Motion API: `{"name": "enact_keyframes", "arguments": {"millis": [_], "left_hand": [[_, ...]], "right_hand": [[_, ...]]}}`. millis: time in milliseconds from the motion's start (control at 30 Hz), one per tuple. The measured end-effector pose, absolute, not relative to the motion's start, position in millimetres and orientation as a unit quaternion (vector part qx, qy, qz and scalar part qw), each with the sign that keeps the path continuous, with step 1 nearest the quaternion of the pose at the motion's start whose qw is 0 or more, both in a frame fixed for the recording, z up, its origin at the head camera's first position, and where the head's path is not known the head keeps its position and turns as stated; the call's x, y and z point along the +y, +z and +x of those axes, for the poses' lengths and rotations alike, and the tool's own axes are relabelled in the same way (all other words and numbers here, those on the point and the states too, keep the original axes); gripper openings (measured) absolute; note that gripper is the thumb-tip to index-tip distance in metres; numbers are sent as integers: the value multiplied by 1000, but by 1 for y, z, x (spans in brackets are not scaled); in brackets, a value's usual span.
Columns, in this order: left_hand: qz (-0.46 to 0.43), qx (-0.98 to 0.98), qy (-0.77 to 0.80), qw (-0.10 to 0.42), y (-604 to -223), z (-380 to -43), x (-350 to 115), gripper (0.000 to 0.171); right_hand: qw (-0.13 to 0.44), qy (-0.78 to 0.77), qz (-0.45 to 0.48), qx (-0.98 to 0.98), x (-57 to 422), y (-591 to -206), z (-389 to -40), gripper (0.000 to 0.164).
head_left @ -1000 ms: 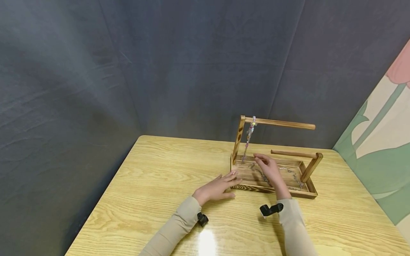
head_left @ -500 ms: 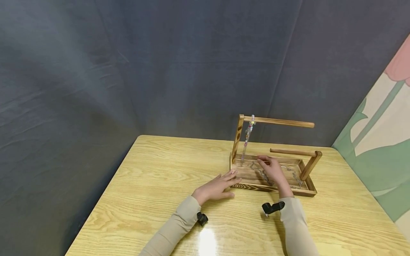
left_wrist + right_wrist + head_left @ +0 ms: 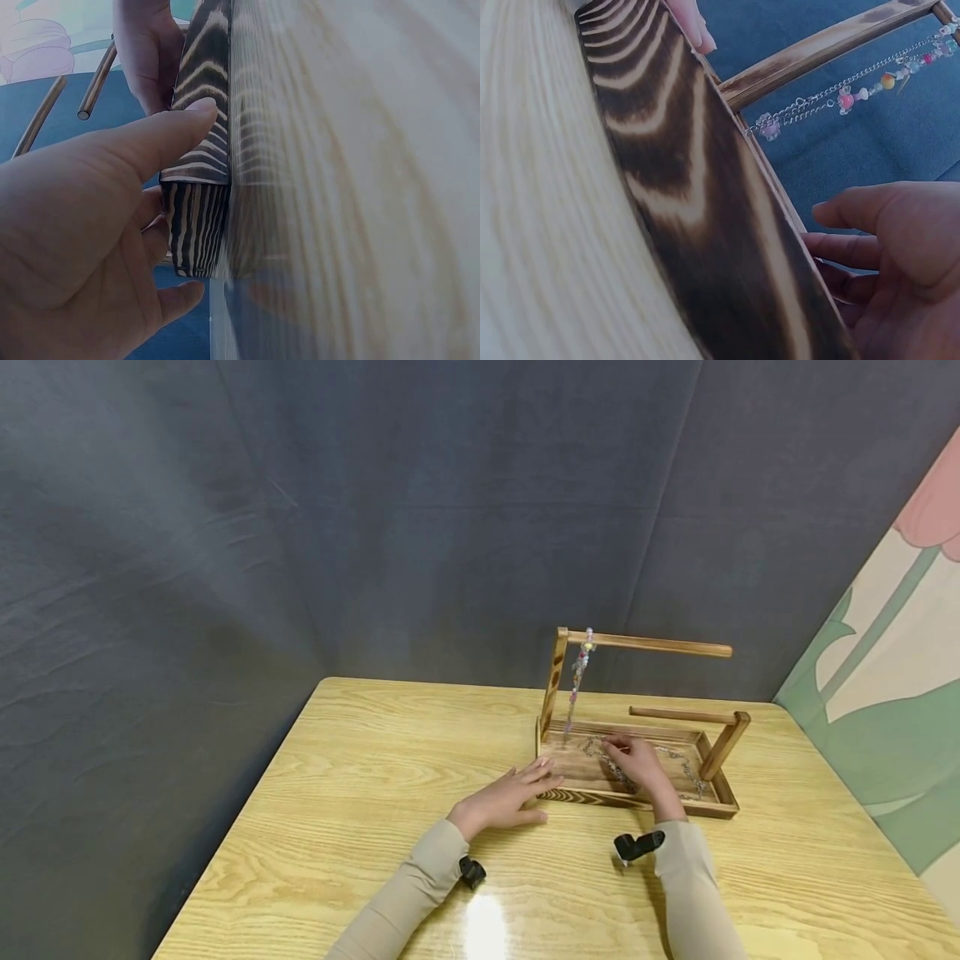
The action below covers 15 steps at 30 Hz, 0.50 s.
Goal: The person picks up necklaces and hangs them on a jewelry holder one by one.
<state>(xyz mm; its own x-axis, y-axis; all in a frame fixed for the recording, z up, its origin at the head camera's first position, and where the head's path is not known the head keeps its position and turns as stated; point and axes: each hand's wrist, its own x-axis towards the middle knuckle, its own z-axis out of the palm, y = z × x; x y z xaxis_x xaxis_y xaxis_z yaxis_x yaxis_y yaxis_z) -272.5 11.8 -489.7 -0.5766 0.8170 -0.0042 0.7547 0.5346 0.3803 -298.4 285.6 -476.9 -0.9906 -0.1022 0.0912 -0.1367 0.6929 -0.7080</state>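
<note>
My left hand [image 3: 504,798] rests at the front left corner of a wooden jewelry stand's tray [image 3: 585,800], fingers spread over the rim. In the left wrist view its thumb [image 3: 176,131] overlaps the dark-grained front wall. Reaching over that wall, my right hand [image 3: 636,762] has thumb and fingertips down at a silvery chain necklace [image 3: 618,774] lying in the tray. The lower fingertips are hidden behind the wall in the right wrist view, so I cannot tell whether they pinch the chain. A beaded chain necklace [image 3: 577,677] hangs from the upper bar [image 3: 660,646].
A lower bar [image 3: 675,716] juts left from a short post [image 3: 726,747] at the tray's right end. Another stretch of chain [image 3: 688,768] lies right of the hand. A dark curtain [image 3: 465,527] backs the wooden table [image 3: 390,752]; a flower-patterned panel [image 3: 885,693] stands right.
My right hand has shifted slightly right and lowered its fingertips to the chain in the tray. The left hand stays at the tray corner. The view drifts slightly.
</note>
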Motion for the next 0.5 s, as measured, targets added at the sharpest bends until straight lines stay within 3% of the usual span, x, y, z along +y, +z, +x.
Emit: {"name": "enact_keyframes", "arguments": {"millis": [267, 500], "left_hand": [[452, 872, 166, 88, -490, -272, 12, 64], [453, 871, 169, 90, -490, -273, 12, 65]], "right_hand": [[7, 366, 50, -929, 285, -483, -299, 39], [24, 337, 38, -940, 277, -484, -296, 29]]}}
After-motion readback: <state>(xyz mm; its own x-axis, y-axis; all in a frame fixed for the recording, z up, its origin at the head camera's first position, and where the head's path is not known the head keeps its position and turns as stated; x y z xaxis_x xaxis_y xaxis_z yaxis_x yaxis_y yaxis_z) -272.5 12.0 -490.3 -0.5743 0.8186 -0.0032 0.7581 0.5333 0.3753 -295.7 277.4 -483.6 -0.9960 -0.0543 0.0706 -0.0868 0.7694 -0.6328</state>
